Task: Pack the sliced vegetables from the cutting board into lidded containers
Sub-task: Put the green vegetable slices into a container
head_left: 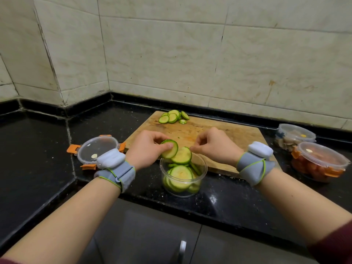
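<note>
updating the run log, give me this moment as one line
phase: packing | left hand: holds zucchini slice over container | right hand: pinches second slice | cutting board: more slices | lid: off

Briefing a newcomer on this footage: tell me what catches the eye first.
Both hands work over the clear round container at the front edge of the counter: the left hand holds a zucchini slice, and the right hand pinches a second slice at the rim. A few more slices lie at the far edge of the cutting board. An orange-clipped lid lies to the left.
</note>
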